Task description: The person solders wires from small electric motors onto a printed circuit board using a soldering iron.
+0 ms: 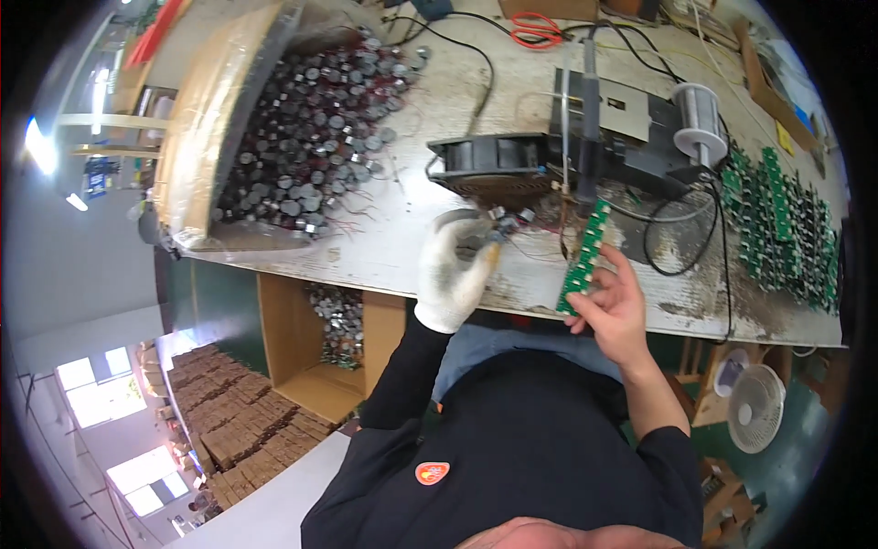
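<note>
My right hand (615, 306) is bare and pinches the lower end of a narrow green circuit board (585, 256). Small light parts sit along that board, and its far end reaches up by the soldering machine (599, 114). A white glove covers my left hand (455, 272); its fingers are curled, thumb and forefinger around small silvery round metal parts (501, 220) with thin wires. How many of these parts the glove holds is hidden. Just beyond the left hand stands a black box-shaped fan (489, 165).
A large heap of round metal parts with red wires (311, 137) spreads at the left. More lie in a cardboard box (315, 366) below the table. Assembled green boards (777, 220) are piled at the right. A solder wire spool (700, 119), cables and red-handled scissors (535, 29) stand farther back.
</note>
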A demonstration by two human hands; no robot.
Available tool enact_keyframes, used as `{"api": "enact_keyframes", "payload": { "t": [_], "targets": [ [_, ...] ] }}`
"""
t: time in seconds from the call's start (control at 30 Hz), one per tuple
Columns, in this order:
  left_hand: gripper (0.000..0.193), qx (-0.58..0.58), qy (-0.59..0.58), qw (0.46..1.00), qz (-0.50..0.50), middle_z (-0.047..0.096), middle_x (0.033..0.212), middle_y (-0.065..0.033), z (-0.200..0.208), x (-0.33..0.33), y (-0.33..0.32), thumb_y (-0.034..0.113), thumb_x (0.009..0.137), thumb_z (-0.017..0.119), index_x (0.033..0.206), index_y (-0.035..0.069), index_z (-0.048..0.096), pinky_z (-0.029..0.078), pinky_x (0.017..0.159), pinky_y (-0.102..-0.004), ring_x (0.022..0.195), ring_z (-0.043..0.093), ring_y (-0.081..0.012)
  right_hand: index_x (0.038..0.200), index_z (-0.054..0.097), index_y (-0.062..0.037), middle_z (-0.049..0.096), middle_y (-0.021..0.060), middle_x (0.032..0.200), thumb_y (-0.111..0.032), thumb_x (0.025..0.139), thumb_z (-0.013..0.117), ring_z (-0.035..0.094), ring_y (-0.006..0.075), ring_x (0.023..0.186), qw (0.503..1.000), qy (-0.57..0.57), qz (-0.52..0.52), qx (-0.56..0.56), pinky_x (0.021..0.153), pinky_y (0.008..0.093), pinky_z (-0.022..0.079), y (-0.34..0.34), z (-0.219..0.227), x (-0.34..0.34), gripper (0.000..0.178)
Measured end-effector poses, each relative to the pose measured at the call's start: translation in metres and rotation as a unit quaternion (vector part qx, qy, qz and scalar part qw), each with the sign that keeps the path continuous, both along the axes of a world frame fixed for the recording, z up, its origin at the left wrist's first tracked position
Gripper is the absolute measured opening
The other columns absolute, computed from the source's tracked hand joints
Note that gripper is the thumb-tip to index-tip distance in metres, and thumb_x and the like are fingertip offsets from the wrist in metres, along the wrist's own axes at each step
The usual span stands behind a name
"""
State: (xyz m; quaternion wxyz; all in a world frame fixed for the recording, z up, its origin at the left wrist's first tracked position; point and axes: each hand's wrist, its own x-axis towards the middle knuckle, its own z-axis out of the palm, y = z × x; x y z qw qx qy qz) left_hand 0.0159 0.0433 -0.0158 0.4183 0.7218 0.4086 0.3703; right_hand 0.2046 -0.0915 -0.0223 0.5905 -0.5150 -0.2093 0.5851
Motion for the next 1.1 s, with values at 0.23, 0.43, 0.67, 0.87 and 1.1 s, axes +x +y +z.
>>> {"api": "enact_keyframes", "payload": {
  "t": [0.23, 0.43, 0.67, 0.87, 1.1],
  "targets": [
    [0.025, 0.067, 0.277, 0.924, 0.255, 0.063, 0.094, -0.0119, 0.0, -0.082, 0.073, 0.012, 0.079, 0.067, 0.102, 0.002, 0.063, 0.05, 0.075, -0.0315, 0.08, 0.062, -0.0204, 0.137, 0.027, -0.0033, 0.052, 0.013, 0.098, 0.008, 0.081, 0.062, 0.062, 0.0167, 0.062, 1.0, 0.005, 0.009, 0.007, 0.048, 0.0237, 0.05, 0.004, 0.001, -0.002, 0.067],
    [0.019, 0.108, 0.446, 0.865, 0.202, 0.06, 0.094, -0.0149, 0.011, -0.108, 0.092, 0.012, 0.079, 0.064, 0.097, 0.01, 0.066, 0.049, 0.075, -0.0377, 0.086, 0.06, -0.0327, 0.136, 0.027, -0.0026, 0.052, 0.0131, 0.099, 0.008, 0.081, 0.062, 0.062, 0.0164, 0.063, 1.0, -0.002, 0.001, 0.009, 0.048, 0.0235, 0.05, 0.006, 0.001, -0.005, 0.066],
    [0.012, 0.156, 0.442, 0.874, 0.126, 0.061, 0.09, -0.0131, 0.01, -0.114, 0.107, 0.016, 0.078, 0.068, 0.089, 0.011, 0.07, 0.049, 0.071, -0.0373, 0.082, 0.061, -0.031, 0.136, 0.027, -0.0019, 0.053, 0.0135, 0.098, 0.008, 0.081, 0.062, 0.062, 0.0166, 0.062, 1.0, -0.005, 0.006, 0.01, 0.048, 0.0234, 0.05, 0.006, 0.002, -0.004, 0.066],
    [0.013, 0.157, 0.418, 0.89, 0.088, 0.061, 0.087, -0.0118, 0.014, -0.11, 0.113, 0.018, 0.079, 0.068, 0.088, 0.01, 0.07, 0.049, 0.069, -0.0356, 0.079, 0.062, -0.0287, 0.137, 0.026, -0.002, 0.054, 0.0144, 0.099, 0.008, 0.081, 0.062, 0.063, 0.0169, 0.062, 1.0, -0.004, 0.006, 0.013, 0.047, 0.0234, 0.05, 0.007, 0.003, -0.005, 0.067],
    [0.012, 0.161, 0.437, 0.884, 0.042, 0.059, 0.088, -0.0123, 0.013, -0.102, 0.117, 0.017, 0.082, 0.063, 0.086, 0.006, 0.066, 0.049, 0.068, -0.0389, 0.078, 0.061, -0.0312, 0.137, 0.026, -0.002, 0.053, 0.0148, 0.099, 0.007, 0.081, 0.062, 0.063, 0.0173, 0.062, 1.0, -0.008, 0.013, 0.01, 0.047, 0.0236, 0.05, 0.005, 0.002, -0.004, 0.067]
  ]
}}
